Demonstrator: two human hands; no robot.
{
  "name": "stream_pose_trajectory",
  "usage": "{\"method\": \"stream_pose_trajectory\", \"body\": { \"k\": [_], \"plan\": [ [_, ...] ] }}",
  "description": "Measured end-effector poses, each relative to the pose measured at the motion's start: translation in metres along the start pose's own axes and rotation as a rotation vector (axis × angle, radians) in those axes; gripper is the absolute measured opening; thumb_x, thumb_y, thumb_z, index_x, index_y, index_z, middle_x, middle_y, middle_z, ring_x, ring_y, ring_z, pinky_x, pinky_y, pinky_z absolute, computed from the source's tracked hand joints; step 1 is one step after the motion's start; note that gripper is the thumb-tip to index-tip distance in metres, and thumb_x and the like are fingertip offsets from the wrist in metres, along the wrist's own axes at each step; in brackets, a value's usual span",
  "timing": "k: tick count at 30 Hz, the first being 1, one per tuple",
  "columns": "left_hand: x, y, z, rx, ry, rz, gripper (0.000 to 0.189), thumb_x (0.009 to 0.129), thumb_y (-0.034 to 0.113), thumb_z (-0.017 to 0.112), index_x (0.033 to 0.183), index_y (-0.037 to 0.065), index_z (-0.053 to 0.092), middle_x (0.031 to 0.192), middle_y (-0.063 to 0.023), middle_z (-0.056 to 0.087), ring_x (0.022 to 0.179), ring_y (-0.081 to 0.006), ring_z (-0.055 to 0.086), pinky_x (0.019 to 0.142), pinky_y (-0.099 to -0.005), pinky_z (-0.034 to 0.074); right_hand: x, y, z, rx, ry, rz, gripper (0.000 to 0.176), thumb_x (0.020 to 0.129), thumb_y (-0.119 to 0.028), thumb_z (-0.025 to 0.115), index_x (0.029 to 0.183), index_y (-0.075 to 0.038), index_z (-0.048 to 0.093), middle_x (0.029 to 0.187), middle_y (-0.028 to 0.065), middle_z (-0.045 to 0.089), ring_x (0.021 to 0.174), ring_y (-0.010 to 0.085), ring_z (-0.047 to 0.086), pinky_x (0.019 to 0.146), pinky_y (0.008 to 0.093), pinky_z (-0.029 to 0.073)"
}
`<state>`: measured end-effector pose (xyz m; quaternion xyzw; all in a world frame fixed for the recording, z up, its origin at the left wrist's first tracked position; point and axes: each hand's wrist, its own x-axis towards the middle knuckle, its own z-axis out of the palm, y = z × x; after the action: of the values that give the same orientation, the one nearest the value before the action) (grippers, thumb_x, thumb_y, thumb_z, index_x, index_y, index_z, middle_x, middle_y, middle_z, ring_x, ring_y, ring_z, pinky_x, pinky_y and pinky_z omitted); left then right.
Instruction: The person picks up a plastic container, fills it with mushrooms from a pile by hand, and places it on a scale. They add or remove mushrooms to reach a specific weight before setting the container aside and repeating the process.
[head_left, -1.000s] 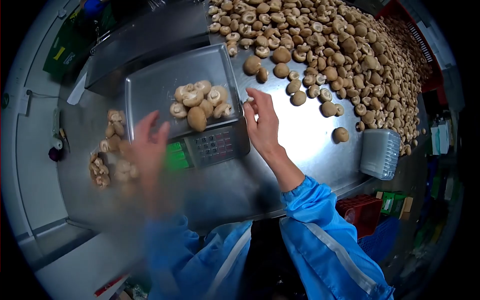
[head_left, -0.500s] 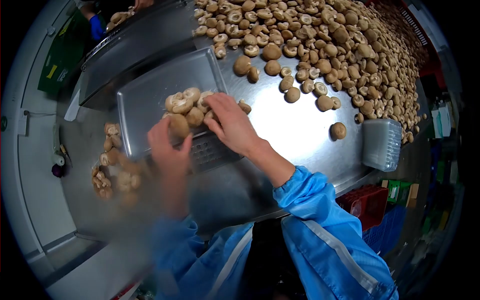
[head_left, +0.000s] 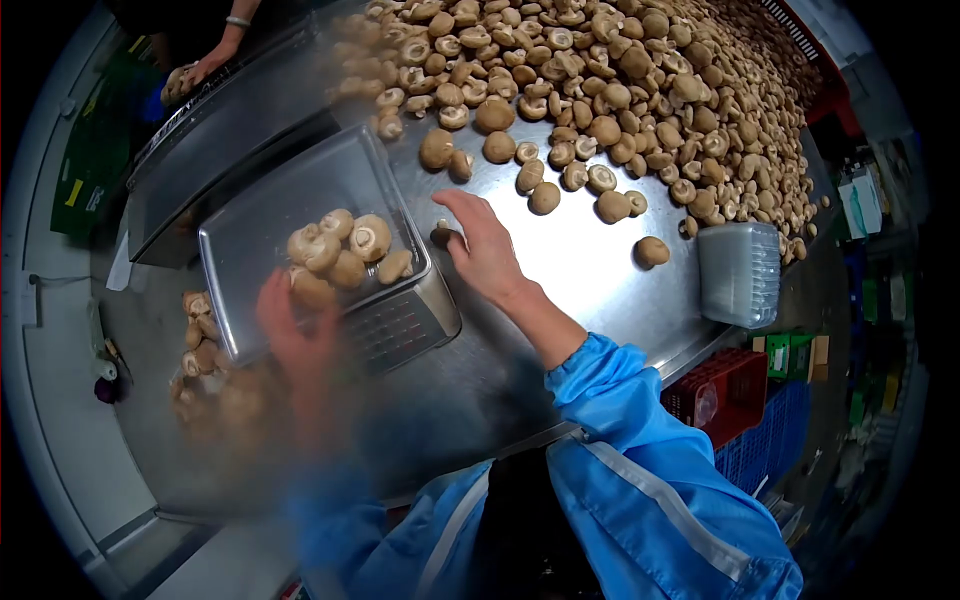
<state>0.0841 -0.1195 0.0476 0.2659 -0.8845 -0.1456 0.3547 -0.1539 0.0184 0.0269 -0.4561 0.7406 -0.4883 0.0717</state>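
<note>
A cluster of mushrooms (head_left: 345, 252) is held on the metal pan (head_left: 255, 225) of a scale (head_left: 400, 325), its lower edge reached over by the blurred left hand (head_left: 300, 325). The right hand (head_left: 487, 250) is held with fingers spread beside the pan, close to a small mushroom (head_left: 441, 233). The table (head_left: 600, 265) beyond is covered by a large heap (head_left: 650, 90), near which stacked clear trays (head_left: 740, 275) are placed.

A single head-worn camera looks forward and steeply down past the wearer's blue sleeves (head_left: 640, 425), close above the left hand (head_left: 300, 330), right hand (head_left: 487, 248) and scale (head_left: 255, 235). Its very wide view (the edges curve into black) spans the bench (head_left: 600, 285) and a red crate (head_left: 738, 385) beside it.
</note>
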Motion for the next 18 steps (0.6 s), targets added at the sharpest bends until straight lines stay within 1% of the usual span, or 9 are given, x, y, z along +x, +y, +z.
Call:
{"method": "stream_pose_trajectory", "body": {
  "k": [2,5,7,8,10,12,15,16,18],
  "plan": [
    [-0.001,-0.004,0.004,-0.022,-0.016,-0.021,0.074,0.075,0.01,0.078,0.14,0.004,0.042,0.142,-0.0173,0.043,0.131,-0.0346,0.041,0.11,-0.0428,0.032,-0.008,0.016,0.006,-0.192,-0.125,-0.074,0.057,0.074,0.01,0.058,0.128,-0.008,0.053,0.127,0.0151,0.056,0.123,0.034,0.05,0.102,0.0413,0.043],
    [0.002,-0.006,0.007,-0.015,-0.049,-0.022,0.082,0.072,0.012,0.082,0.141,0.004,0.04,0.144,-0.0175,0.041,0.133,-0.035,0.039,0.111,-0.0428,0.031,-0.024,0.06,0.027,-0.174,-0.243,-0.096,0.058,0.075,0.008,0.061,0.13,-0.01,0.053,0.126,0.0147,0.057,0.121,0.0343,0.052,0.102,0.0398,0.044],
    [0.005,-0.002,0.006,0.0,-0.073,-0.013,0.086,0.071,0.016,0.083,0.143,0.004,0.037,0.146,-0.0177,0.039,0.136,-0.0355,0.036,0.113,-0.0428,0.03,-0.015,0.053,0.023,-0.036,-0.207,0.02,0.057,0.077,0.007,0.063,0.131,-0.01,0.052,0.124,0.0144,0.058,0.116,0.0349,0.055,0.099,0.0385,0.047],
    [0.006,-0.005,0.006,-0.004,-0.066,-0.013,0.088,0.07,0.023,0.083,0.143,0.004,0.037,0.147,-0.0182,0.038,0.137,-0.0362,0.035,0.113,-0.0446,0.029,-0.012,0.049,0.02,0.03,-0.188,0.083,0.057,0.078,0.006,0.064,0.131,-0.01,0.052,0.123,0.0142,0.059,0.114,0.0352,0.057,0.098,0.0378,0.048],
    [0.007,-0.01,0.01,-0.022,-0.052,-0.009,0.093,0.069,0.036,0.083,0.143,0.003,0.037,0.148,-0.0193,0.037,0.139,-0.0377,0.032,0.113,-0.0482,0.027,0.001,0.02,0.008,0.223,-0.095,0.16,0.05,0.084,-0.001,0.064,0.132,-0.009,0.051,0.12,0.0138,0.061,0.111,0.0305,0.061,0.093,0.0361,0.05],
    [0.013,-0.012,0.009,-0.062,-0.062,0.017,0.094,0.069,0.038,0.082,0.144,0.004,0.037,0.149,-0.0194,0.036,0.14,-0.0386,0.031,0.113,-0.0486,0.026,0.015,-0.011,0.001,0.472,-0.03,0.185,0.047,0.087,-0.007,0.063,0.132,-0.008,0.05,0.122,0.0144,0.06,0.111,0.029,0.061,0.09,0.0369,0.051],
    [0.031,-0.008,0.003,-0.075,-0.109,0.07,0.094,0.068,0.04,0.082,0.143,0.005,0.039,0.15,-0.0182,0.036,0.14,-0.04,0.03,0.113,-0.0493,0.026,0.033,-0.058,-0.004,0.555,-0.102,0.046,0.045,0.089,-0.017,0.062,0.131,-0.006,0.05,0.121,0.0133,0.061,0.111,0.0246,0.062,0.09,0.0368,0.051],
    [0.036,-0.008,0.003,-0.072,-0.128,0.091,0.093,0.067,0.04,0.082,0.143,0.005,0.04,0.15,-0.0177,0.036,0.14,-0.0404,0.029,0.114,-0.0496,0.025,0.036,-0.07,-0.002,0.524,-0.187,0.028,0.043,0.091,-0.018,0.059,0.131,-0.005,0.05,0.122,0.0146,0.06,0.113,0.0283,0.059,0.093,0.0396,0.049],
    [0.043,-0.019,0.007,-0.057,-0.233,0.085,0.09,0.066,0.037,0.081,0.141,0.007,0.043,0.15,-0.0163,0.038,0.141,-0.0397,0.03,0.114,-0.0491,0.026,0.037,-0.063,0.029,0.299,-0.288,-0.044,0.04,0.094,-0.019,0.056,0.132,-0.007,0.05,0.123,0.0164,0.059,0.12,0.0316,0.053,0.099,0.0425,0.045]
  ]
}}
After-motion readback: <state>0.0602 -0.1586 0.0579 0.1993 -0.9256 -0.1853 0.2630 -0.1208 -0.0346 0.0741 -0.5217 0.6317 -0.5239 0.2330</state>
